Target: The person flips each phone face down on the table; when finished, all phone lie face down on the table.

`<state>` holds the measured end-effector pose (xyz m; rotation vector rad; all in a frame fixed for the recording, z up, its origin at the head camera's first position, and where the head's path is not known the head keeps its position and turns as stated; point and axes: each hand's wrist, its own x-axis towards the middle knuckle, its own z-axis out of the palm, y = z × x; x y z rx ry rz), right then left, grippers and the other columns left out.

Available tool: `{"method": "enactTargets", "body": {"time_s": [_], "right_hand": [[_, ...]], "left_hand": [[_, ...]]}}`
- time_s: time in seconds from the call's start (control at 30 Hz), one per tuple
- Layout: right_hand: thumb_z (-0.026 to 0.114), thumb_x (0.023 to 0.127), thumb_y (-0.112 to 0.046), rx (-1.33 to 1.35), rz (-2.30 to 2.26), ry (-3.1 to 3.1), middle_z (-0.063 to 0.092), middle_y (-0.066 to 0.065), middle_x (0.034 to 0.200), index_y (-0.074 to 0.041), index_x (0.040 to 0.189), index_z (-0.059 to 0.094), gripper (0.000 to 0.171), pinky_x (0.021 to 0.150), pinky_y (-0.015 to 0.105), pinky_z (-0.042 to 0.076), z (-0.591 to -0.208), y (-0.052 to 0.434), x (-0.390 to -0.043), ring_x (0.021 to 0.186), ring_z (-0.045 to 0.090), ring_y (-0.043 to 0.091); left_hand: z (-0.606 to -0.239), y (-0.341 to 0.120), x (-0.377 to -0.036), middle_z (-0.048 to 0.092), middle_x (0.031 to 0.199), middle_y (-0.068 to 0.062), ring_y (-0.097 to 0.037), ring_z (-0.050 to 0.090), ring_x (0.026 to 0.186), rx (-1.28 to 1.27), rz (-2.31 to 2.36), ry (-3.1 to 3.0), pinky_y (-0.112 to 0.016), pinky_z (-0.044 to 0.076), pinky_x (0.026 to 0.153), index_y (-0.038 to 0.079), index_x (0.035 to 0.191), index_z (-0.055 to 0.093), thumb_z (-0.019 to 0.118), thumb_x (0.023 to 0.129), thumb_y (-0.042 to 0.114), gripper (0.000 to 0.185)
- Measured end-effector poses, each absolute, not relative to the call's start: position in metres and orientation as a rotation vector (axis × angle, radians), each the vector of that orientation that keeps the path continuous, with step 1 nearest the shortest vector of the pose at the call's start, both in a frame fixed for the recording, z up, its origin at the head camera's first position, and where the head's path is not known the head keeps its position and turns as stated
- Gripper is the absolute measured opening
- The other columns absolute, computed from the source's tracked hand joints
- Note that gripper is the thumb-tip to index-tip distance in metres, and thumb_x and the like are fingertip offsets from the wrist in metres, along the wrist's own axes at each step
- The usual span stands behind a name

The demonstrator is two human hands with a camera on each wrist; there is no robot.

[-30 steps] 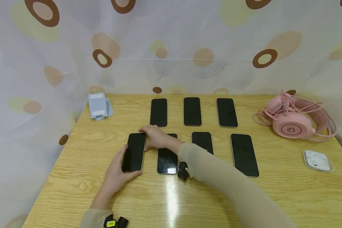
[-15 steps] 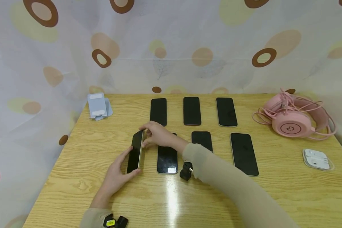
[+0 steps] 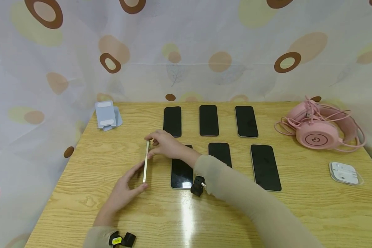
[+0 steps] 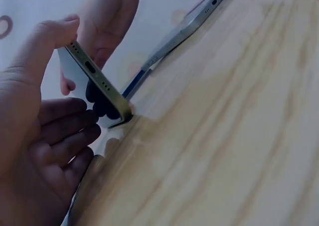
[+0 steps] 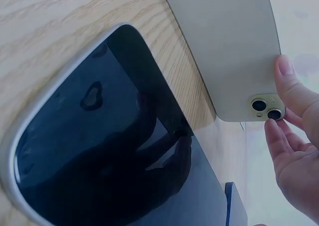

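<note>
A pale yellowish smartphone [image 3: 146,165] stands tilted up on its long edge over the wooden table, its narrow side facing up in the head view. My left hand [image 3: 123,193] holds the near end, thumb on the corner by the charging port and fingers behind on the screen side, as the left wrist view shows. My right hand [image 3: 168,145] grips the far end beside the twin camera lenses [image 5: 266,108]. The phone's plain back [image 5: 224,47] fills the top of the right wrist view. Beneath my right forearm lies another phone [image 3: 182,174], its dark screen up.
Several more dark-screened phones [image 3: 208,120] lie in two rows on the table [image 3: 80,193]. A light blue phone stand [image 3: 106,115] sits at the back left. Pink headphones [image 3: 319,134] and white wired earphones [image 3: 343,173] lie on the right. A patterned curtain [image 3: 192,41] hangs behind.
The held phone has turned from lying flat, screen up, to standing on its long edge. My right hand has shifted slightly left and away with it; my left hand still holds the near end.
</note>
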<state>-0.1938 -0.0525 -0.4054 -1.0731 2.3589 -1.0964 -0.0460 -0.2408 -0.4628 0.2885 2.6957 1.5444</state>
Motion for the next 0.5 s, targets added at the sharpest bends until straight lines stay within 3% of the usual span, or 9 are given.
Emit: {"method": "enactTargets", "body": {"time_s": [0.07, 0.2, 0.3, 0.4, 0.5], "right_hand": [[0.077, 0.079, -0.029, -1.076, -1.098, 2.357, 0.051, 0.009, 0.129, -0.004, 0.133, 0.055, 0.063, 0.088, 0.024, 0.045, -0.405, -0.055, -0.193, 0.108, 0.054, 0.021], [0.076, 0.079, -0.028, -1.079, -1.135, 2.315, 0.048, 0.011, 0.131, -0.004, 0.134, 0.053, 0.064, 0.089, 0.021, 0.046, -0.408, -0.061, -0.192, 0.111, 0.053, 0.022], [0.076, 0.08, -0.028, -1.076, -1.162, 2.282, 0.045, 0.011, 0.133, -0.005, 0.135, 0.052, 0.065, 0.09, 0.021, 0.046, -0.411, -0.064, -0.192, 0.114, 0.051, 0.024], [0.076, 0.08, -0.028, -1.083, -1.178, 2.272, 0.045, 0.011, 0.133, -0.007, 0.136, 0.051, 0.065, 0.092, 0.022, 0.045, -0.414, -0.066, -0.192, 0.116, 0.05, 0.024], [0.075, 0.08, -0.029, -1.078, -1.19, 2.259, 0.046, 0.01, 0.136, -0.006, 0.14, 0.047, 0.069, 0.094, 0.025, 0.045, -0.418, -0.069, -0.193, 0.119, 0.049, 0.024]], "left_hand": [[-0.461, -0.244, -0.046, 0.042, 0.145, -0.014, -0.036, 0.036, 0.133, 0.312, 1.543, 2.686, -0.057, 0.022, 0.108, 0.014, 0.147, 0.038, 0.072, 0.086, 0.018, 0.07], [-0.459, -0.249, -0.047, 0.04, 0.146, -0.015, -0.034, 0.036, 0.133, 0.396, 1.627, 2.659, -0.035, 0.028, 0.11, 0.01, 0.148, 0.035, 0.072, 0.085, 0.009, 0.073], [-0.457, -0.252, -0.046, 0.035, 0.148, -0.019, -0.031, 0.032, 0.136, 0.465, 1.723, 2.653, -0.019, 0.025, 0.108, 0.006, 0.148, 0.031, 0.074, 0.08, -0.003, 0.081], [-0.452, -0.255, -0.044, 0.033, 0.149, -0.021, -0.022, 0.029, 0.138, 0.521, 1.685, 2.733, -0.016, 0.024, 0.107, 0.002, 0.147, 0.032, 0.076, 0.075, -0.009, 0.086], [-0.448, -0.256, -0.042, 0.035, 0.149, -0.016, -0.013, 0.03, 0.137, 0.564, 1.532, 2.85, -0.016, 0.025, 0.106, 0.003, 0.145, 0.038, 0.078, 0.074, -0.004, 0.083]]}}
